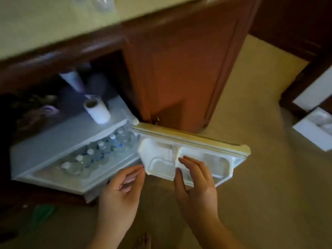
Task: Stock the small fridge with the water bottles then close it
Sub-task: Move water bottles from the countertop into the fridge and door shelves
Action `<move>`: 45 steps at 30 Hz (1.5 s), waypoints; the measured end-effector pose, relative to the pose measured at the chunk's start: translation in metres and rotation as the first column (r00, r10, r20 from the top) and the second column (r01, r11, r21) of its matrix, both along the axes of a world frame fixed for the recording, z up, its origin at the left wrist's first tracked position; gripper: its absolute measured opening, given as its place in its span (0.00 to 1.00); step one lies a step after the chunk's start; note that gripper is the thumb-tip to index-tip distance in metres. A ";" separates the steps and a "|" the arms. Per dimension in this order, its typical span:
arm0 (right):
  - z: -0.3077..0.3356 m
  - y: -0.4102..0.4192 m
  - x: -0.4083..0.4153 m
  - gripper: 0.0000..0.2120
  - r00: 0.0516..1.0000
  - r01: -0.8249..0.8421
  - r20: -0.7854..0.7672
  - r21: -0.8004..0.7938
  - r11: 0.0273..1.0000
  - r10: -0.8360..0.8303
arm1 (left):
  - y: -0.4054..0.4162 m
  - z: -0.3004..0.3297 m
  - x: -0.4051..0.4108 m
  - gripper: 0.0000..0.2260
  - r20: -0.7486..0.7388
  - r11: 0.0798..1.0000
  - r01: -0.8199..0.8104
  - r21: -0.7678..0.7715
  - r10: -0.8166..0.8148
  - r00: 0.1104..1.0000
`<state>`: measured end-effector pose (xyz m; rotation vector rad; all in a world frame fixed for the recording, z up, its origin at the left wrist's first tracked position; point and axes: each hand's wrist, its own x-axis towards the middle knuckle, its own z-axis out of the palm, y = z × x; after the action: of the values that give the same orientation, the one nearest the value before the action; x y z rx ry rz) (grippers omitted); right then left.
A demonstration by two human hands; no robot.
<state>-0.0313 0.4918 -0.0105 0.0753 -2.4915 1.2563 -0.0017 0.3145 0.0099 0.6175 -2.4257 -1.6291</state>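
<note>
The fridge (59, 151) stands open under a wooden cabinet (179, 69), its door (194, 150) swung out to the right. Inside, a row of water bottles (95, 155) lies packed together, white caps toward the opening, just beyond and to the left of the left hand's fingertips.

The left hand (120, 193) hovers in front of the fridge's lower front edge, fingers loosely curled and holding nothing; its fingertips reach toward the inner corner of the door shelf, whether touching it or not I cannot tell.

The right hand (195, 187) is raised before the inner side of the door, palm turned left, fingers extended and slightly spread, empty. Its fingertips overlap the door's white molded shelf (161, 159); contact is unclear because of blur.

A paper roll (97, 109) stands on the fridge's top, well beyond both hands. A white box (314, 128) sits on the carpet (269, 194) far right of the right hand.
</note>
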 end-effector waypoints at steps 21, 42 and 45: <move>0.402 -0.204 -0.277 0.30 0.991 -0.079 -0.109 -0.011 0.997 0.077 | -0.222 0.371 -0.175 0.07 -0.296 0.927 -0.195 -0.320 0.098 0.950; 0.378 -0.156 -0.260 0.17 0.978 -0.191 -0.041 0.190 0.963 0.202 | -0.150 0.330 -0.260 0.09 -0.426 0.886 -0.275 -0.374 0.100 0.899; 0.357 -0.117 -0.205 0.13 0.957 -0.212 -0.147 0.228 0.950 0.249 | -0.128 0.329 -0.179 0.06 -0.483 0.876 -0.396 -0.275 0.230 0.845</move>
<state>-0.2359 0.3746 0.3461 0.5223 -2.5050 1.0139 -0.1810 0.1864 0.3388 0.4918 -2.0715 -1.0084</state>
